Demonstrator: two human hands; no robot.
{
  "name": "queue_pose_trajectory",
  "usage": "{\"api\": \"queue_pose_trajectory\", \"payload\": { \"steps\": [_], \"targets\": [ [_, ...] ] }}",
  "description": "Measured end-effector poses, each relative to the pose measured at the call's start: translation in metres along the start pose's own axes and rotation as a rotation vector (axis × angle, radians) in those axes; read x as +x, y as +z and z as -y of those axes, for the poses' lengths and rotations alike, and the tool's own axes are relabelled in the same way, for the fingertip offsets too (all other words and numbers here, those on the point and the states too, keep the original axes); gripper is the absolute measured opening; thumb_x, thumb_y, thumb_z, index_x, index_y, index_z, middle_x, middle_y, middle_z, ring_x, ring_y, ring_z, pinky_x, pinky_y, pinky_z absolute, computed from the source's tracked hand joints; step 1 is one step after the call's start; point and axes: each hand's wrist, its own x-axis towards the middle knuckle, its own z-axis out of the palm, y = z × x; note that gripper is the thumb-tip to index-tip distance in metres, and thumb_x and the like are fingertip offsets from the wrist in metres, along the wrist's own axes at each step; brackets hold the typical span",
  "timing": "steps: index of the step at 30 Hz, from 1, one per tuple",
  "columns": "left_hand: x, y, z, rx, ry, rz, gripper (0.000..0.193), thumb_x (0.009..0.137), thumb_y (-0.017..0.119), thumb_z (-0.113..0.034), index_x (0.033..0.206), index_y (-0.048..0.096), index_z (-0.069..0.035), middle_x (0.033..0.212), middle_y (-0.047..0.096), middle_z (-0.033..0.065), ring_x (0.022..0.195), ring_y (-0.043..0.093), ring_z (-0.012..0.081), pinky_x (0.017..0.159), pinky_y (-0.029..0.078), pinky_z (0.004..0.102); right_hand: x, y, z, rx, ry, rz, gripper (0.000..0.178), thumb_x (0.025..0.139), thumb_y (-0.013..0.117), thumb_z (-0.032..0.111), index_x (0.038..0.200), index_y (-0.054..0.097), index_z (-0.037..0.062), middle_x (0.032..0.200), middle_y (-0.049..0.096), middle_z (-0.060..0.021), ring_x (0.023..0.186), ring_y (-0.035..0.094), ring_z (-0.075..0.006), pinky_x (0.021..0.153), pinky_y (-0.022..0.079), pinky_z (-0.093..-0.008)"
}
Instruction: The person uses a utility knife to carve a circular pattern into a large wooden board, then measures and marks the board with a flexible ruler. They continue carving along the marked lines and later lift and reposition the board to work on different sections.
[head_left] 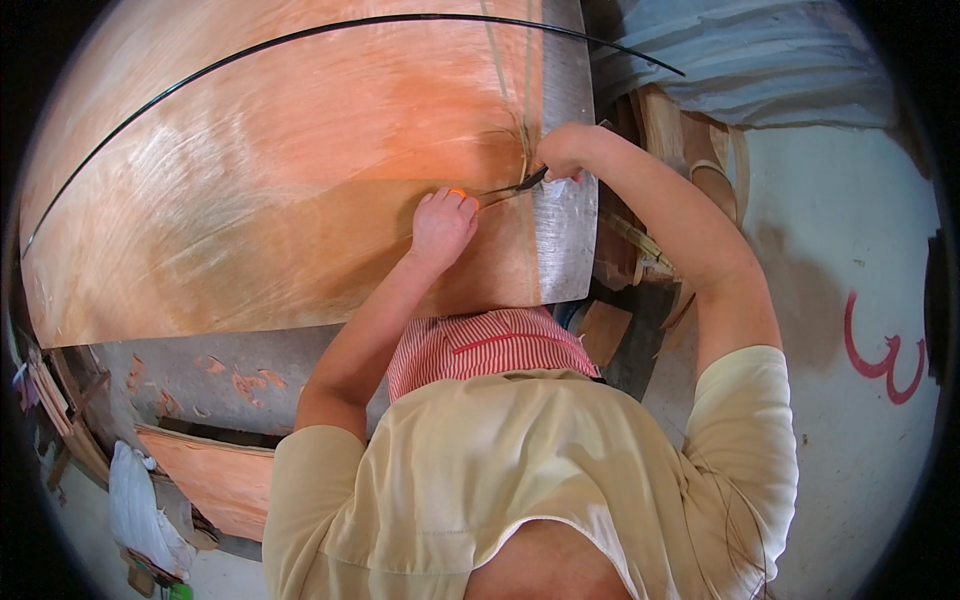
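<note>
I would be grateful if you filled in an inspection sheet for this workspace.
Surface: orange-brown sheet, with a bare metal edge along its right.
Job's things: slim dark tool over the sheet.
Hands: left hand at the sheet, fingers curled by an orange piece; right hand holds the tool.
Clutter: torn scraps at lower left.
Cables: black curved line across the top; cable or rod, unclear.
Surroundings: bluish sheeting at upper right.

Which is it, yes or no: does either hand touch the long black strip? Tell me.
No, the black strip arcs well above the left hand and the right hand in the picture, apart from both.
</note>
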Motion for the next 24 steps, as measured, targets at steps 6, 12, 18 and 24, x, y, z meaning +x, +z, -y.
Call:
{"api": "queue_pose_trajectory", "payload": {
  "steps": [6, 12, 18, 24],
  "targets": [
    [0.001, 0.000, 0.000, -0.007, 0.020, -0.050, 0.012, 0.064, 0.065, -0.012, 0.071, 0.056, -0.011, 0.068, 0.050, 0.0045, 0.070, 0.052, 0.0208, 0.062, 0.043, 0.0334, -0.003, 0.003, -0.003, 0.029, -0.032, -0.046, 0.022, 0.080, 0.053, 0.022, 0.079, 0.065, 0.0040, 0.070, 0.065, -0.0063, 0.064, 0.063, -0.0184, 0.060, 0.049, -0.0347],
    [0.000, 0.001, 0.000, -0.007, 0.018, -0.050, 0.012, 0.063, 0.065, -0.013, 0.070, 0.056, -0.011, 0.068, 0.050, 0.0045, 0.070, 0.052, 0.0207, 0.061, 0.043, 0.0333, -0.005, 0.006, -0.003, 0.024, -0.025, -0.064, 0.023, 0.080, 0.053, 0.024, 0.079, 0.066, 0.0047, 0.069, 0.065, -0.0054, 0.064, 0.063, -0.0184, 0.061, 0.049, -0.0355],
    [-0.002, 0.001, -0.001, -0.005, 0.002, -0.017, 0.012, 0.064, 0.065, -0.013, 0.073, 0.057, -0.010, 0.072, 0.052, 0.0041, 0.073, 0.052, 0.0197, 0.064, 0.043, 0.0337, -0.007, 0.008, -0.003, -0.007, -0.024, -0.063, 0.022, 0.080, 0.053, 0.024, 0.078, 0.066, 0.0056, 0.070, 0.066, -0.0045, 0.066, 0.063, -0.0186, 0.062, 0.049, -0.0357],
    [-0.002, 0.002, 0.001, -0.001, 0.016, -0.011, 0.012, 0.065, 0.064, -0.014, 0.073, 0.057, -0.010, 0.072, 0.052, 0.0044, 0.073, 0.052, 0.0200, 0.063, 0.043, 0.0339, -0.015, 0.011, -0.012, 0.041, 0.012, -0.069, 0.024, 0.081, 0.054, 0.027, 0.089, 0.062, 0.0064, 0.067, 0.064, -0.0045, 0.071, 0.062, -0.0194, 0.065, 0.048, -0.0361]
  ]
}}
